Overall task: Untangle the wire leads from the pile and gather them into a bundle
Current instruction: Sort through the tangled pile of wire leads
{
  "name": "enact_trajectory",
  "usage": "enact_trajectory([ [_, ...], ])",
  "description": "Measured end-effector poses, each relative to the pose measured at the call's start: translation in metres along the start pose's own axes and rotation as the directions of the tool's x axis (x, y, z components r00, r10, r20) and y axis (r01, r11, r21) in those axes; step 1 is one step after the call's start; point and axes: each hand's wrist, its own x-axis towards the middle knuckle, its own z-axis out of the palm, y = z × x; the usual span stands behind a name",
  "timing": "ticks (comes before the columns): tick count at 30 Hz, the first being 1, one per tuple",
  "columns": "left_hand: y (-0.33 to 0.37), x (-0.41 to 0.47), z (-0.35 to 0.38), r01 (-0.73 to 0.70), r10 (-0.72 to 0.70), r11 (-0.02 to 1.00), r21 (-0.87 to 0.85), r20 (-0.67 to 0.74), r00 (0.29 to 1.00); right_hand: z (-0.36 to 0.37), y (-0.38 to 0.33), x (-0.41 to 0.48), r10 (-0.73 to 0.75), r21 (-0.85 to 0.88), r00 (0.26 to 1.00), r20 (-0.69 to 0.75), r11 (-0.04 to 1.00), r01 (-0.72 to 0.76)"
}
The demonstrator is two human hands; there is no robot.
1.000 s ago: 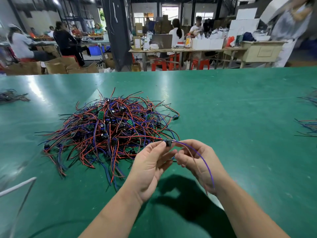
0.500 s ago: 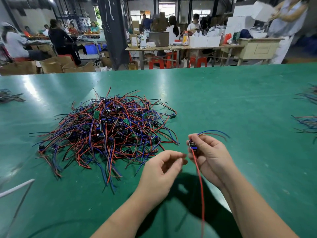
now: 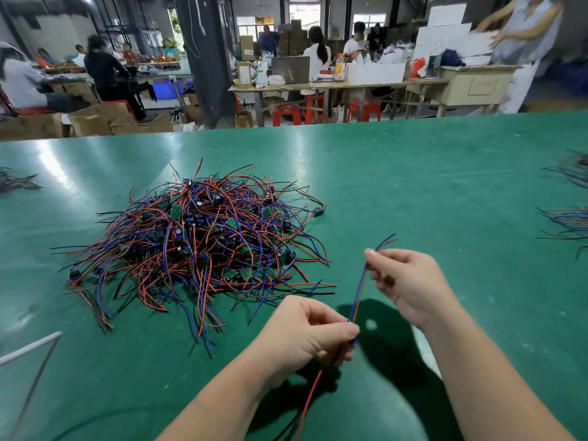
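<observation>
A tangled pile of red, blue and black wire leads [image 3: 203,243] with small green boards lies on the green table [image 3: 429,186], left of centre. One wire lead [image 3: 357,297] is stretched between my hands in front of the pile. My left hand [image 3: 305,332] pinches its lower part, where a small blue component sits, and a red strand hangs down below it. My right hand [image 3: 404,281] pinches the upper part, with the blue and red ends sticking out above my fingers.
More wire leads lie at the right edge [image 3: 569,221] and a dark clump at the far left edge [image 3: 16,183]. A white rod [image 3: 28,348] crosses the lower left. Other people work at tables behind the table's far edge.
My left hand, free half a second ago, now pinches the lead's lower part. My right hand slid up toward the wire ends, pulling the lead straight between both hands.
</observation>
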Motion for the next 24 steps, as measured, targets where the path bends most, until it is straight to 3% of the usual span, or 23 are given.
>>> enact_trajectory([
  [6, -0.001, -0.004, -0.003, 0.057, -0.084, 0.985, 0.164, 0.164, 0.983, -0.015, 0.0, 0.01, 0.046, 0.233, 0.983, -0.175, 0.973, -0.004],
  [8, -0.003, -0.003, -0.002, 0.052, -0.068, 0.988, 0.148, 0.102, 0.992, -0.015, -0.001, 0.012, -0.006, 0.256, 0.965, -0.261, 0.964, 0.075],
  [10, -0.003, 0.002, -0.002, 0.055, -0.057, 0.998, -0.042, -0.054, 0.997, -0.013, -0.002, 0.008, -0.096, 0.161, 0.948, -0.302, 0.975, 0.15],
  [11, -0.003, 0.005, -0.004, 0.039, -0.059, 0.99, -0.139, -0.145, 0.988, -0.01, -0.002, 0.005, -0.16, 0.073, 0.954, -0.255, 0.98, 0.184],
  [13, -0.003, 0.011, -0.008, -0.01, -0.061, 0.968, -0.249, -0.273, 0.96, -0.001, 0.002, -0.006, -0.27, -0.147, 0.962, 0.036, 0.951, 0.273],
  [15, -0.003, 0.013, -0.011, -0.05, -0.037, 0.963, -0.264, -0.313, 0.949, 0.013, 0.008, -0.019, -0.243, -0.358, 0.898, 0.368, 0.854, 0.378],
  [16, -0.004, 0.012, -0.013, -0.064, -0.018, 0.966, -0.25, -0.312, 0.95, 0.018, 0.011, -0.023, -0.233, -0.447, 0.859, 0.456, 0.774, 0.448],
  [18, -0.007, 0.011, -0.015, -0.082, 0.023, 0.977, -0.195, -0.286, 0.958, 0.023, 0.016, -0.025, -0.282, -0.557, 0.825, 0.49, 0.626, 0.546],
  [21, -0.005, 0.012, -0.016, -0.133, 0.103, 0.987, -0.094, -0.272, 0.957, 0.019, 0.013, -0.02, -0.334, -0.519, 0.849, 0.409, 0.68, 0.518],
  [23, -0.003, 0.012, -0.019, -0.22, 0.262, 0.964, 0.148, -0.388, 0.884, 0.009, 0.007, -0.013, -0.387, -0.53, 0.882, 0.269, 0.706, 0.471],
  [24, -0.002, 0.011, -0.023, -0.249, 0.4, 0.9, 0.359, -0.45, 0.798, 0.002, 0.004, -0.007, -0.436, -0.583, 0.882, 0.177, 0.676, 0.451],
])
